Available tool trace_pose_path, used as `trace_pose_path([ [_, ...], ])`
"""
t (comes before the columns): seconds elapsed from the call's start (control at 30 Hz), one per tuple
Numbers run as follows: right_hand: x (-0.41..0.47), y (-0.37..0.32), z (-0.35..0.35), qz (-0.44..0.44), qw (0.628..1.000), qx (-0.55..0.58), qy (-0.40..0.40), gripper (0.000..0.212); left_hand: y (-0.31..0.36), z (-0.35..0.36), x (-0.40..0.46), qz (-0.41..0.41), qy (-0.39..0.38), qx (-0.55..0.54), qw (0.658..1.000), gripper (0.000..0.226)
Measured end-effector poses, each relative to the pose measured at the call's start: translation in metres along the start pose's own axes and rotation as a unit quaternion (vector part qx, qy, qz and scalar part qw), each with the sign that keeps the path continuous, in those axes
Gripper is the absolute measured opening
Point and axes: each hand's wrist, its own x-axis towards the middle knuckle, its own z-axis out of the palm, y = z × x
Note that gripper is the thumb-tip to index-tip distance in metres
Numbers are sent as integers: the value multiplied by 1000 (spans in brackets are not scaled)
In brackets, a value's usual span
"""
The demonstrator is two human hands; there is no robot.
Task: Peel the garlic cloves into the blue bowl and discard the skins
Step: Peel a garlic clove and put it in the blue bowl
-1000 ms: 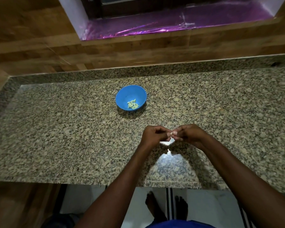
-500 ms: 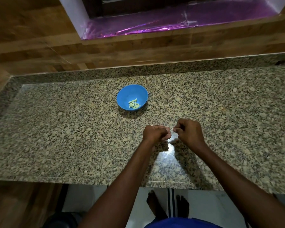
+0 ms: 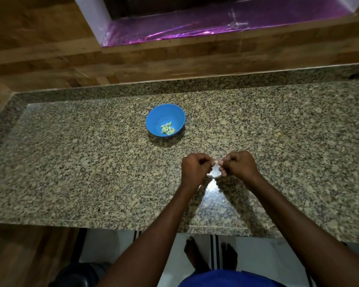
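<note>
Speckled granite counter (image 3: 91, 162) fills most of the shot, w/ a wood-panel wall (image 3: 39, 48) at the far side and a purple-lit window ledge (image 3: 216, 27) above it. Bare feet (image 3: 197, 255) show on the pale floor below the near edge.

Blue bowl (image 3: 165, 120) sits mid-counter, far and a bit left of the hands, holding a small heap of peeled cloves (image 3: 167, 129).

Left hand (image 3: 195, 170) and right hand (image 3: 239, 165) are both clenched, fingertips meeting over the counter's near part, pinching a small pale piece, apparently a garlic clove (image 3: 216, 162), between them. Too small to tell how much skin is left on it.

Step in hand, by the look of it: stripping skin off one more clove. Next move likely calls for pulling the last skin free, then reaching forward and left to drop the clove in the bowl; skin goes elsewhere, but no bin or skin pile can be made out.

Nothing stands btwn hands and bowl. Glare patch (image 3: 212, 187) on the stone just near the hands could hide scraps.
</note>
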Motion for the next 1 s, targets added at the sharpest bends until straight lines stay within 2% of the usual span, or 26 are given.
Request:
trace_pose_path([
  [0.07,0,2,-1,-4,1000,13,-6,14,0,-1,1,-53,-17,-59,997,4],
  [0.17,0,10,-1,18,998,51,-17,14,0,-1,0,-158,-37,-162,973,3],
  [0.3,-1,17,-3,59,994,92,-7,13,-7,-4,-1,-207,-32,-190,959,4],
  [0.43,0,20,-6,61,995,75,-8,15,-21,-7,-2,-118,-29,-35,992,10],
  [0.53,-3,20,-2,46,998,51,-4,14,-27,-5,-5,-58,-52,98,992,11],
  [0.67,-6,21,4,34,999,14,2,11,-31,-1,-6,-77,-57,161,982,12],
  [0.77,-6,22,7,28,999,-16,5,9,-34,1,-9,-136,-33,95,986,17],
  [0.83,-6,25,8,22,999,-28,4,10,-31,0,-12,-175,-35,-16,984,11],
  [0.93,-5,30,10,0,999,-51,7,13,-18,2,-14,-232,-59,-195,951,7],
  [1.0,-7,30,12,-6,998,-55,6,16,-12,4,-15,-234,-66,-202,949,8],
])
